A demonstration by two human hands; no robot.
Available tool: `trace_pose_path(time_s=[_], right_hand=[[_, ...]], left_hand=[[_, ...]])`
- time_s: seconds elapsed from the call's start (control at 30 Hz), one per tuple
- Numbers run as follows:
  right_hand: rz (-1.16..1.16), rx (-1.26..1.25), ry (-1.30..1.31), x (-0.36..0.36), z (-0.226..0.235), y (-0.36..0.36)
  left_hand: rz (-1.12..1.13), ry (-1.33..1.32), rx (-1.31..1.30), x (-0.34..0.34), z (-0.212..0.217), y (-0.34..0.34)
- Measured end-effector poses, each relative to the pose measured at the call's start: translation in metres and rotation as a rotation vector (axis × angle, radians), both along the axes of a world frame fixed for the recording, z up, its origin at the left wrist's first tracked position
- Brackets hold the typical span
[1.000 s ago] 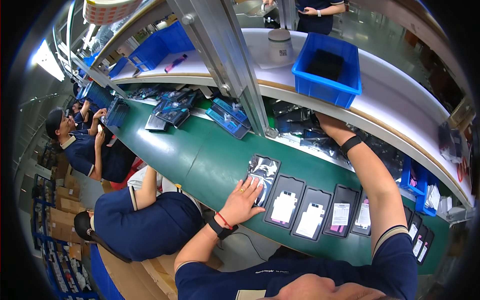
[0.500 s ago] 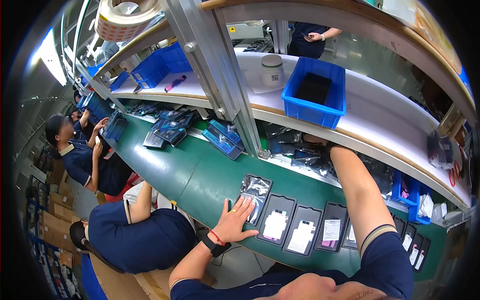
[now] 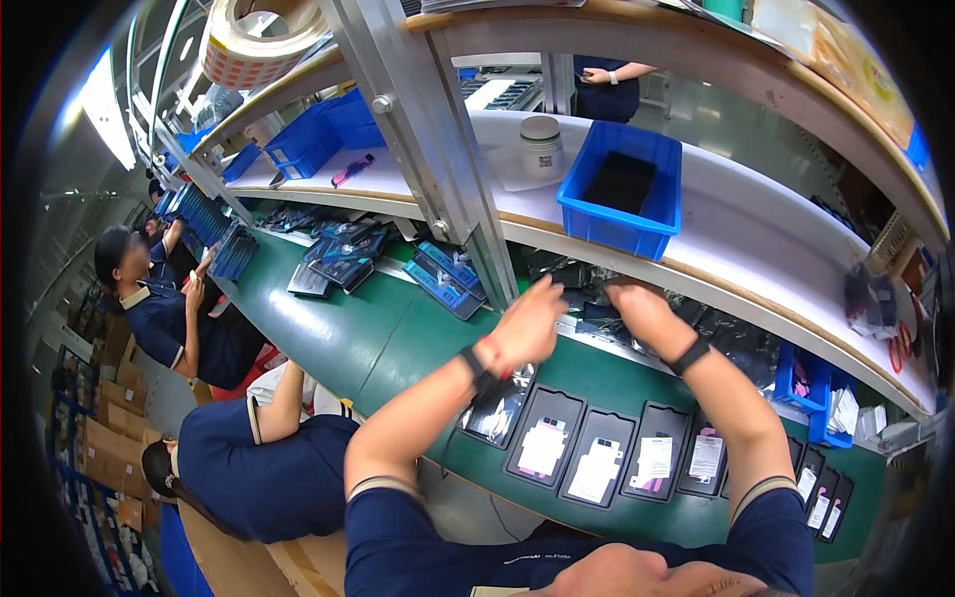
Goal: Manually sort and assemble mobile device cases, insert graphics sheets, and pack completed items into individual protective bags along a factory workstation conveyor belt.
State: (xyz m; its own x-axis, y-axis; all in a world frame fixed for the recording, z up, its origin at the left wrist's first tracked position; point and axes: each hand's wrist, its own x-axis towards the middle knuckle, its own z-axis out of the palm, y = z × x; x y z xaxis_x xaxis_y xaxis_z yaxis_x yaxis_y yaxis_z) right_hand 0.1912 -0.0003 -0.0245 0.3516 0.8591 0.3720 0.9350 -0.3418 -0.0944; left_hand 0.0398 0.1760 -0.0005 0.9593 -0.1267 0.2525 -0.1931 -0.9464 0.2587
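My right hand [image 3: 647, 316] is at the heap of black parts in clear bags [image 3: 731, 343] under the shelf. Its fingers curl downward at the heap's front; what they hold is hidden. My left hand [image 3: 527, 323] is raised near the heap's left end, fingers slightly apart and smeared by motion, with nothing visible in them. Below my left wrist lies a tray with a shiny clear bag [image 3: 494, 416], partly covered by that arm. To its right runs a row of black trays [image 3: 580, 468], several with white slips [image 3: 543, 446] and pink pieces on them.
A blue bin [image 3: 622, 224] with dark pieces and a white jar [image 3: 541, 146] stand on the shelf above. A metal post [image 3: 423, 149] rises left of my hands. Packaged blue-black parts [image 3: 443, 279] lie beyond it. Small blue bins [image 3: 801, 376] are at right. Co-workers [image 3: 269, 468] sit at left.
My left hand has lifted off the bagged tray and moved up toward the heap. My right hand has drawn partly out from under the shelf, toward me.
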Motion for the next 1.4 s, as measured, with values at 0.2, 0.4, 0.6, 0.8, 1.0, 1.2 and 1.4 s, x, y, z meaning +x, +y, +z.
trace_pose_path(time_s=[0.2,0.4,0.6,0.8,1.0,1.2,1.4], right_hand=[[0.15,0.033,-0.134,-0.154,0.012,-0.099],[0.232,-0.263,0.051,-0.219,-0.026,-0.118],[0.308,-0.468,0.554,-0.186,-0.007,-0.111],[-0.1,0.0,0.33,-0.045,0.019,-0.049],[-0.229,-0.088,0.28,0.041,0.004,0.006],[-0.146,0.079,0.245,0.103,-0.01,0.044],[-0.197,0.224,0.189,0.064,-0.037,0.051]], left_hand=[[0.595,0.312,0.002,0.137,-0.065,0.026],[0.61,0.237,-0.185,0.159,-0.125,0.089],[0.527,0.299,-0.123,0.138,-0.072,0.043],[0.399,0.105,0.046,0.111,-0.072,0.041],[0.425,-0.161,-0.049,0.046,-0.037,0.004],[0.005,-0.384,0.175,-0.113,-0.009,-0.056],[-0.079,-0.078,0.169,-0.175,-0.053,-0.084]])
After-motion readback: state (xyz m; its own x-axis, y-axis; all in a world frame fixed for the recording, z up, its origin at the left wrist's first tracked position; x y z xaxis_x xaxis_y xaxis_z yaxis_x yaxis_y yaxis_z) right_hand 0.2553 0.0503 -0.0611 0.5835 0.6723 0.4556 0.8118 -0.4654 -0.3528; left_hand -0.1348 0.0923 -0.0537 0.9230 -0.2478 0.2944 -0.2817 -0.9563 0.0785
